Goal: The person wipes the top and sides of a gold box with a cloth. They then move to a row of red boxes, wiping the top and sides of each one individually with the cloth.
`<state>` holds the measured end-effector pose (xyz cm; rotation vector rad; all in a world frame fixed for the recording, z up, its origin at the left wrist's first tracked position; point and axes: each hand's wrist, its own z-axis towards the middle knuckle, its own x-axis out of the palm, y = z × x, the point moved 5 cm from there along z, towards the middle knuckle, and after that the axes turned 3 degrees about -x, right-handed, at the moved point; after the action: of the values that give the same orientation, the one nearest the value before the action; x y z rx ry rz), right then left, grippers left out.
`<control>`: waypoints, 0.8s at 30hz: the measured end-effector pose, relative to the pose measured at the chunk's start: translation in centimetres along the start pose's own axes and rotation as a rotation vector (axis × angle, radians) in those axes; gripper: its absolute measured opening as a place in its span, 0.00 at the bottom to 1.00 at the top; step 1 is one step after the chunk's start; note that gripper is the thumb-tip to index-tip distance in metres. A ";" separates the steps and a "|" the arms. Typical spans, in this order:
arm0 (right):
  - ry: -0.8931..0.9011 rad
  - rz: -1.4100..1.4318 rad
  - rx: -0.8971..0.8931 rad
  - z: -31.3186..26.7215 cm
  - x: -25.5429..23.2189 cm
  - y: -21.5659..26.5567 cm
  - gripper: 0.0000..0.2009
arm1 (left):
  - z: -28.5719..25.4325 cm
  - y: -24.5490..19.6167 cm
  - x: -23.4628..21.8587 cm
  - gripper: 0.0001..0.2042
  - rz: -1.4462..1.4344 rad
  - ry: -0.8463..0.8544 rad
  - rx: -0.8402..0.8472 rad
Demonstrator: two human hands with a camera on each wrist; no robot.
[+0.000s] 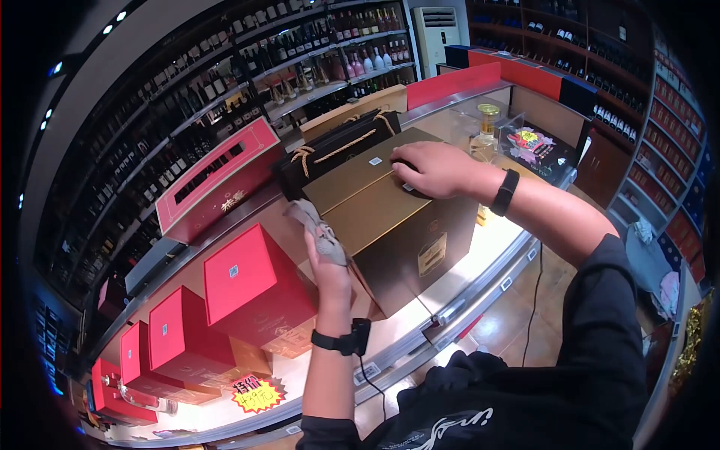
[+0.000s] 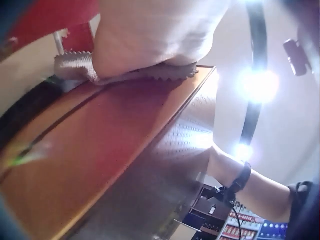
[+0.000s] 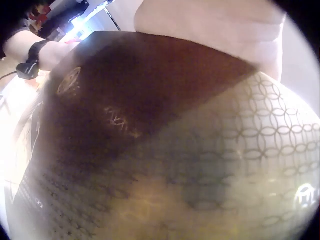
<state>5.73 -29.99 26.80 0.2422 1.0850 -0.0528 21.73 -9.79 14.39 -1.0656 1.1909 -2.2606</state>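
Note:
A large gold-brown gift box (image 1: 390, 247) stands on the lit counter, with a small label on its lid. My left hand (image 1: 331, 279) holds a grey patterned cloth (image 1: 324, 238) against the box's left side; the cloth hides most of its fingers. In the left wrist view the cloth (image 2: 75, 67) lies between that hand (image 2: 160, 35) and the box surface (image 2: 100, 145). My right hand (image 1: 439, 169) rests on the lid near its right edge. The right wrist view shows this hand (image 3: 210, 25) lying along the box's upper edge, above a ring-patterned side (image 3: 260, 125).
Several red boxes (image 1: 244, 274) line the counter to the left, by a yellow price tag (image 1: 257, 393). Behind are a pink carrier box (image 1: 217, 180) and a black bag (image 1: 341, 150) with rope handles. To the right stands a gold-lidded jar (image 1: 488, 120). Bottle shelves (image 1: 285, 45) fill the back wall.

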 end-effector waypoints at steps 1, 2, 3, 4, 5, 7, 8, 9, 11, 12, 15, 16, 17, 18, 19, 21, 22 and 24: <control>-0.058 -0.007 -0.017 -0.2 0.0 -0.1 0.24 | 1.0 -0.1 -0.2 0.25 0.058 0.031 0.047; -0.048 0.009 -0.023 -0.3 0.0 -0.1 0.24 | 2.0 -0.4 -0.7 0.24 0.152 0.067 0.039; -0.039 0.024 -0.028 -0.5 -0.1 -0.2 0.24 | 3.0 -1.3 -1.0 0.24 0.247 0.102 0.032; -0.031 0.038 -0.034 -0.7 -0.3 -0.3 0.24 | 4.0 -2.1 -1.3 0.24 0.343 0.138 0.025; -0.048 0.059 -0.076 -1.1 -0.4 -0.3 0.25 | 4.9 -2.8 -1.4 0.24 0.439 0.170 0.016; -0.057 0.026 -0.176 -2.2 -1.4 0.0 0.26 | 5.2 -4.8 -0.5 0.24 0.818 0.256 0.033; -0.059 0.007 -0.228 -2.8 -1.8 0.0 0.27 | 5.1 -5.8 0.2 0.24 0.949 0.297 0.032; -0.048 -0.082 -0.267 -3.6 -1.8 -0.4 0.31 | 4.9 -6.8 0.9 0.25 1.081 0.339 0.037; -0.059 -0.115 -0.295 -4.8 -2.2 -1.8 0.32 | 4.9 -8.3 1.9 0.25 1.270 0.407 -0.010; -0.066 -0.133 -0.307 -5.3 -2.5 -2.5 0.34 | 4.9 -8.8 2.7 0.25 1.349 0.453 0.030; -0.093 -0.152 -0.256 -6.3 -3.3 -5.9 0.41 | 4.8 -9.7 5.7 0.25 1.538 0.502 0.020; -0.127 -0.166 -0.243 -6.4 -3.5 -6.6 0.42 | 5.0 -9.9 6.1 0.25 1.592 0.508 -0.004; -0.107 -0.133 -0.238 -6.4 -3.6 -7.5 0.43 | 5.3 -9.7 5.7 0.24 1.602 0.520 0.004; -0.086 -0.098 -0.233 -6.3 -3.6 -8.4 0.44 | 5.4 -9.8 6.5 0.24 1.632 0.529 -0.009; -0.065 -0.059 -0.230 -6.2 -3.4 -9.2 0.44 | 5.2 -10.1 7.4 0.24 1.664 0.537 -0.025; -0.080 0.003 -0.265 -6.1 -3.3 -10.1 0.44 | 5.3 -10.4 8.4 0.24 1.715 0.537 -0.112; -0.088 0.035 -0.283 -6.1 -3.2 -10.3 0.44 | 5.7 -10.3 8.3 0.24 1.731 0.548 -0.135; -0.103 0.100 -0.286 -6.3 -2.8 -10.5 0.44 | 6.7 -9.7 7.7 0.24 1.759 0.569 -0.181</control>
<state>-2.74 -39.08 24.75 0.0353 0.9635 0.1769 22.11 -12.57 28.20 0.6446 1.5103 -0.9314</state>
